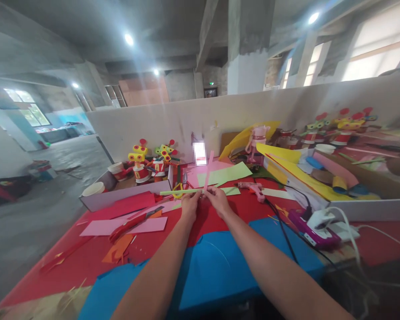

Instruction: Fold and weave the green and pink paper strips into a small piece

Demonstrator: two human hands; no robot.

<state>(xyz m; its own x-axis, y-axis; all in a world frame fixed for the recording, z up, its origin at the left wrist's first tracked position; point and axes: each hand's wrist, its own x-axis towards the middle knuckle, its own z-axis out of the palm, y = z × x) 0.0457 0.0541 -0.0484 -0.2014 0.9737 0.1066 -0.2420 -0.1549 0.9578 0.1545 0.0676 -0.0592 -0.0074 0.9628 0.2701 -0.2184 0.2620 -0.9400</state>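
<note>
Grip is closed on both sides: the left hand pinches the right end of a green strip, and the right hand pinches the near end of a pink strip. Both strips are held above the middle of the red counter, with the two sets of fingertips close together; contact between them cannot be confirmed.

Step in hand is judged to be the bringing together of the two strip ends. Whether these are joined or merely held side by side is hidden by the fingers. Next move appears to call for a steady pinch and exact alignment where the strips meet. A pink glue gun lies to the right of the right hand, apart from it.

Orientation is as follows. Green strip: long axis left to right, nearly level, free end pointing left. Pink strip: long axis roughly square to the green one, free end pointing away and slightly right; whether it also rises from the counter cannot be determined.
</note>
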